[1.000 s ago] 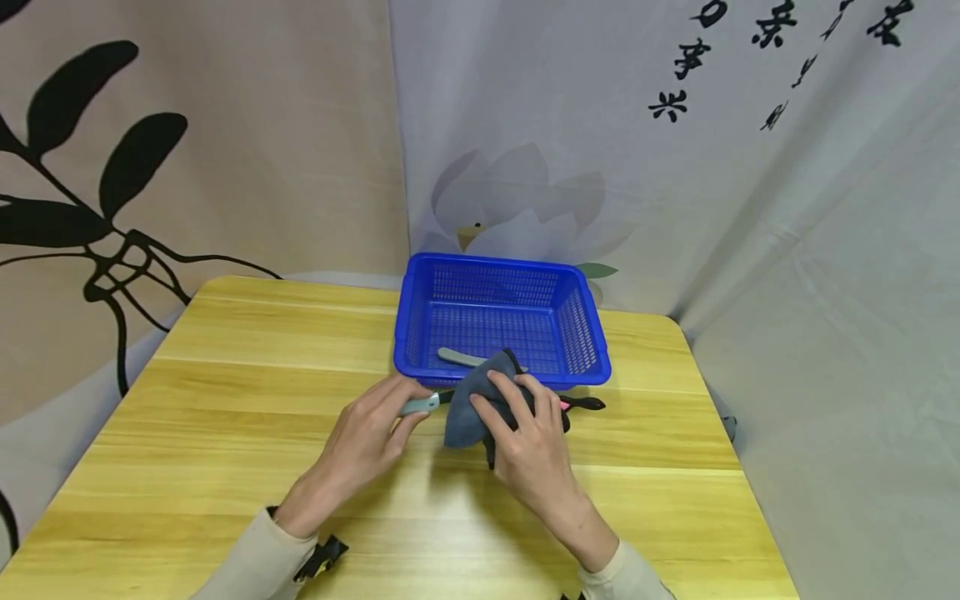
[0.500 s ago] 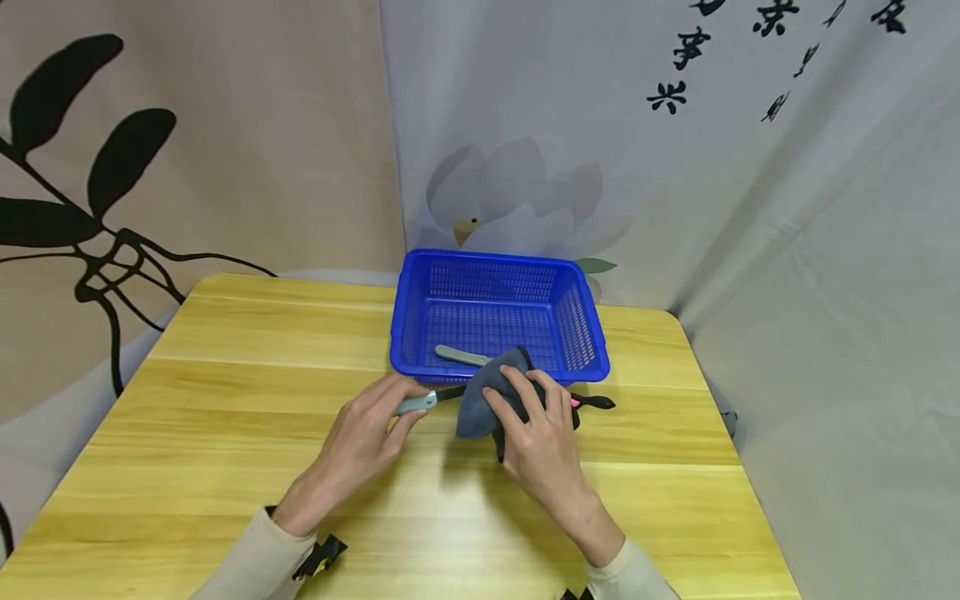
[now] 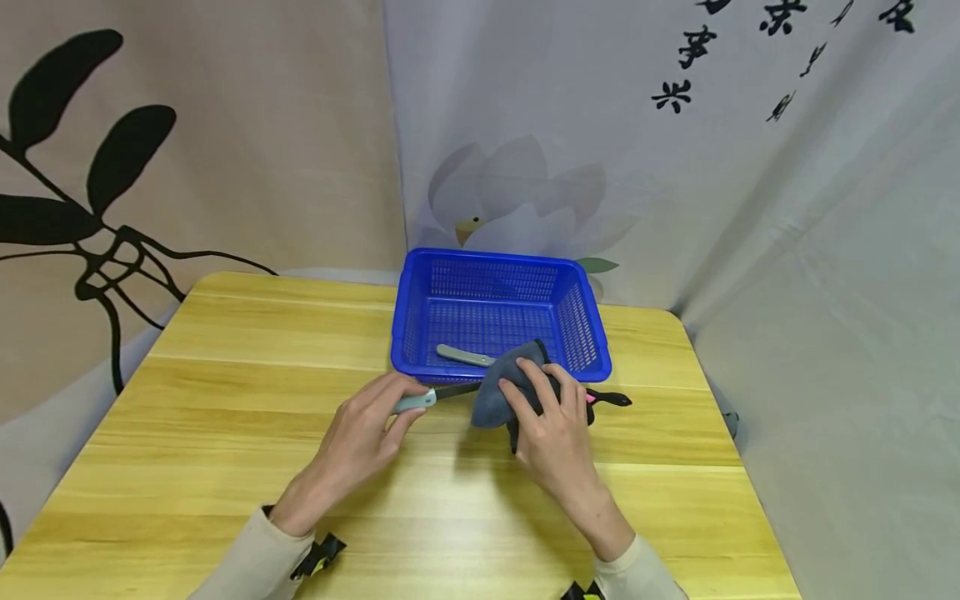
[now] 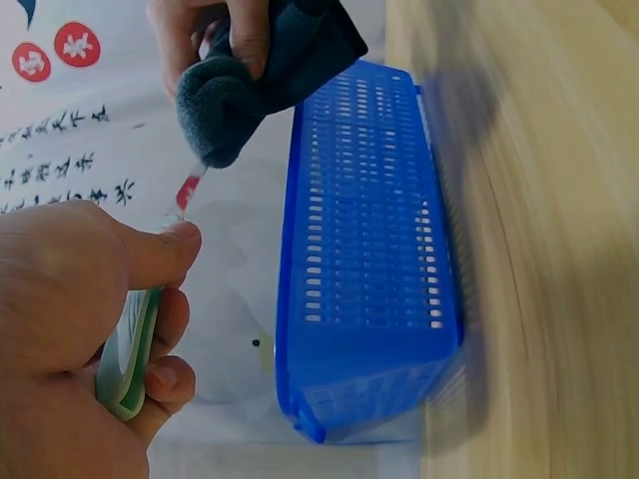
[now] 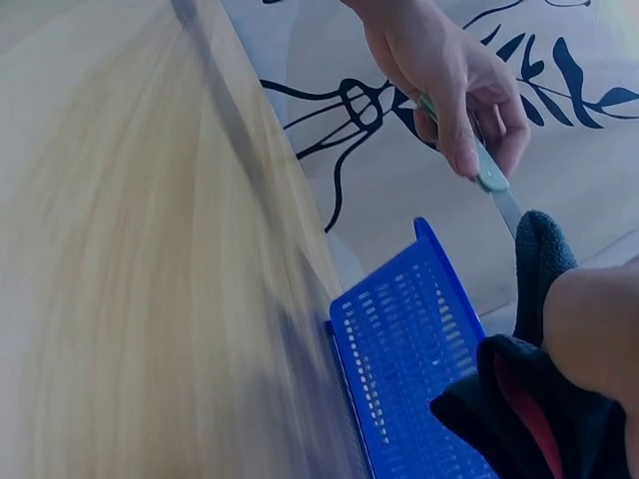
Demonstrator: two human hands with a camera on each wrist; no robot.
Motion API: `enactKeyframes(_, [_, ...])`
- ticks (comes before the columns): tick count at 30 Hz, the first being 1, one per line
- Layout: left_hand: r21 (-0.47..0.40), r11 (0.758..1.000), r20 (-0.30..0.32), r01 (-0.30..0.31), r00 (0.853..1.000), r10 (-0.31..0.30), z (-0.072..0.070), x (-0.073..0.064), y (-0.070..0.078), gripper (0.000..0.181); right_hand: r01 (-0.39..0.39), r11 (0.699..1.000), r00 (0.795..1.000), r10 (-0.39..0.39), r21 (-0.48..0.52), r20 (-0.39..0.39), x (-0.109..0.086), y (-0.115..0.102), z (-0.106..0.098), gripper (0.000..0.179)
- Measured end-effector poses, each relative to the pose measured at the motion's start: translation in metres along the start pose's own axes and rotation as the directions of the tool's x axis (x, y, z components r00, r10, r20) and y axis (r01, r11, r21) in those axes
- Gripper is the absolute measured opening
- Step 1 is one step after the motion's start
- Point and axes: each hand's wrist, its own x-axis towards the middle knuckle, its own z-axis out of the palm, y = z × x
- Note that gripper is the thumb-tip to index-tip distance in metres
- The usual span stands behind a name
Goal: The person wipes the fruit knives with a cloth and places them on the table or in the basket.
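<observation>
My left hand point(image 3: 356, 429) grips a knife by its pale blue-green handle point(image 3: 415, 402). The knife's blade point(image 3: 457, 389) points right, its far part hidden in a dark grey cloth point(image 3: 497, 398). In the right wrist view, the blade point(image 5: 507, 212) runs into a fold of that cloth point(image 5: 542, 261). Pinching the folded cloth around the blade is my right hand point(image 3: 551, 429). A black tip point(image 3: 615, 398) with a bit of pink sticks out right of the cloth; I cannot tell whether it belongs to it. Both hands are raised above the table, before the basket.
A blue plastic basket point(image 3: 405, 321) stands at the table's back edge. Inside it lies a grey-handled utensil point(image 3: 463, 355), its right end hidden by the cloth. The wooden table point(image 3: 247, 400) spreads around, with a printed curtain point(image 3: 300, 150) behind.
My right hand has slid the cloth to the right, with the black tip moving along. More of the blade shows beside the handle. My left hand has stayed nearly still.
</observation>
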Motion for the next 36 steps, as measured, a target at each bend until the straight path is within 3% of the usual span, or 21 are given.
enactKeyframes(5, [-0.018, 1.000, 0.003, -0.005, 1.000, 0.005, -0.002, 0.000, 0.000, 0.027, -0.021, 1.000, 1.000, 0.021, -0.019, -0.003, -0.001, 0.008, -0.004, 0.042])
enactKeyframes(11, [-0.016, 1.000, -0.007, -0.014, 1.000, 0.014, 0.000, -0.003, -0.002, 0.029, -0.011, 1.000, 0.998, 0.011, -0.011, -0.062, 0.003, 0.011, -0.008, 0.042])
enactKeyframes(27, [0.015, 1.000, -0.003, -0.021, 1.000, 0.021, 0.001, -0.005, -0.002, 0.028, 0.030, 0.999, 0.989, -0.024, 0.036, -0.144, 0.012, -0.001, -0.015, 0.042])
enactKeyframes(36, [0.023, 0.999, -0.011, -0.035, 0.999, 0.035, 0.002, -0.005, -0.002, 0.029, 0.084, 0.996, 0.995, -0.082, 0.040, -0.052, 0.012, -0.017, -0.012, 0.043])
